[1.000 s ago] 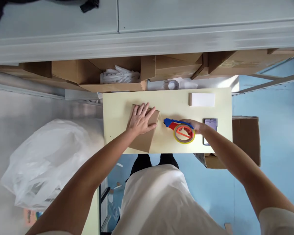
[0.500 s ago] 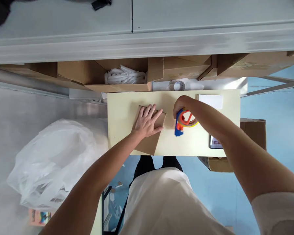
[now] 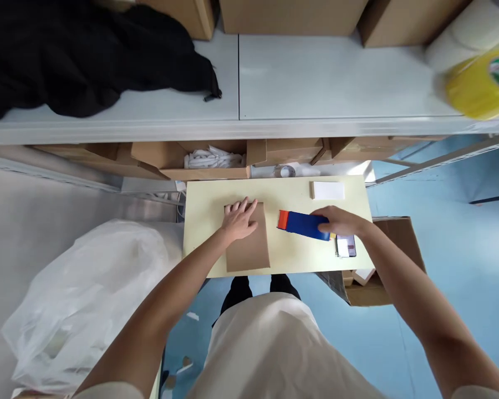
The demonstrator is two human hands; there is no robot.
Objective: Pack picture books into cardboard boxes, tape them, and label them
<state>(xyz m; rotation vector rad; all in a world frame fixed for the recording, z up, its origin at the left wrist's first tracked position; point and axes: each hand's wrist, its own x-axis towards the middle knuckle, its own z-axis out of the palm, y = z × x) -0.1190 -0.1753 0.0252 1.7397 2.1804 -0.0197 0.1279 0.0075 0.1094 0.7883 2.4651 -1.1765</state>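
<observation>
My left hand [image 3: 238, 220] lies with fingers spread on the upper part of a flat brown cardboard box [image 3: 249, 252], which rests on the cream table [image 3: 203, 244]. To the right of the box, my right hand [image 3: 340, 220] is closed around one end of a tape dispenser [image 3: 305, 224]. Its blue side faces up and its orange end points left toward the box, a short gap away. The tape roll is mostly hidden from this angle. A phone [image 3: 346, 246] lies partly below my right hand, near the table's front edge.
A white box [image 3: 328, 190] sits at the table's back right. Behind the table, an open carton [image 3: 208, 173] holds white items beside a clear tape roll [image 3: 288, 171]. A grey shelf [image 3: 341, 83] overhangs. A large plastic bag [image 3: 87, 293] stands left, an open carton [image 3: 370, 296] right.
My right hand has moved right and toward me, turning the tape dispenser so its orange end points left. The box has turned straighter under my left hand. The view has tilted up.
</observation>
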